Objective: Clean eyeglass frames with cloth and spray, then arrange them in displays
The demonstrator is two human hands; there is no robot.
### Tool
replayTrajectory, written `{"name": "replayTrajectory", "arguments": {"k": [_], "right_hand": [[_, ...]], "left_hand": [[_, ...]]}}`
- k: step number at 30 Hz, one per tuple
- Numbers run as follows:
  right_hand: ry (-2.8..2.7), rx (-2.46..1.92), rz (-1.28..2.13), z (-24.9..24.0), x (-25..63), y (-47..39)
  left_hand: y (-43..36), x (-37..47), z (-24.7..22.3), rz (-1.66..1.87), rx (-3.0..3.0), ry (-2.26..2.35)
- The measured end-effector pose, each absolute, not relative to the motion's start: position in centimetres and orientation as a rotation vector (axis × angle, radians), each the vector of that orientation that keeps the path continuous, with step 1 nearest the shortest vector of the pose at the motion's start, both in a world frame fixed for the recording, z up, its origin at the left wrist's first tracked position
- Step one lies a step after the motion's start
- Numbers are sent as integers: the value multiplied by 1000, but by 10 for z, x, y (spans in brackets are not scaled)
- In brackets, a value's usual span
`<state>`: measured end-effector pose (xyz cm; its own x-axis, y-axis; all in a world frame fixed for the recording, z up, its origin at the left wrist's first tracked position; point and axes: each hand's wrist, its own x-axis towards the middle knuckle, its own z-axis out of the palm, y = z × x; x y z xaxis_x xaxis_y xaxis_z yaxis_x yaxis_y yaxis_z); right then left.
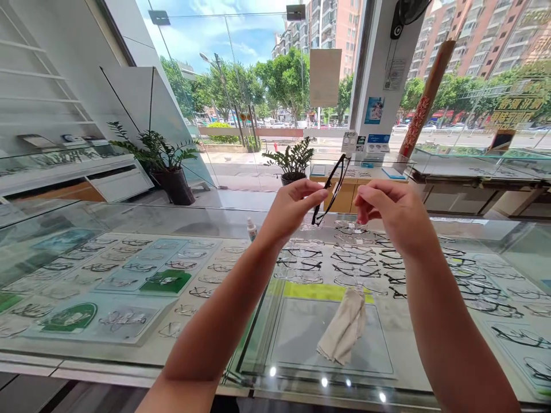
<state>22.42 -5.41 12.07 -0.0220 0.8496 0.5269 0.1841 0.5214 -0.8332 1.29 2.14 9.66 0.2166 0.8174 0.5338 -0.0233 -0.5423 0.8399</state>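
The left hand (297,207) pinches 1 pair of black glasses (334,195) in the air beyond the cloth (344,328); the right hand (385,211) is curled beyond it, grip unclear. Lifting looks done; setting down is left. The cloth lies unheld.

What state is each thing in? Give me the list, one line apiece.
Black-framed glasses: held up, tilted
Left hand: pinching those glasses
Right hand: raised, curled, apart from them
Cloth: rumpled, lying unheld
Bottle: standing upright
Display glasses: laid out in rows
Left potted plant: upright
Right potted plant: upright
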Motion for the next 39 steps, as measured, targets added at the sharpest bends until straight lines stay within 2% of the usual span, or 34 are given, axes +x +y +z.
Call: {"name": "replayTrajectory", "arguments": {"k": [3, 10, 29, 34, 39], "right_hand": [[-1439, -796, 767, 120, 222, -52], [-1519, -774, 747, 114, 211, -49], [-1610, -841, 629, 108, 213, -42], [-1578, -915, 446, 113, 221, -44], [-1517, -1017, 43, 120, 240, -47]], "left_hand": [[0, 16, 105, 1360, 1596, 573], [-15, 17, 111, 1309, 1511, 460], [-12, 12, 114, 1337, 1664, 452], [-2, 2, 115, 1337, 1657, 520], [5, -11, 119, 1317, 1716, 610]]}}
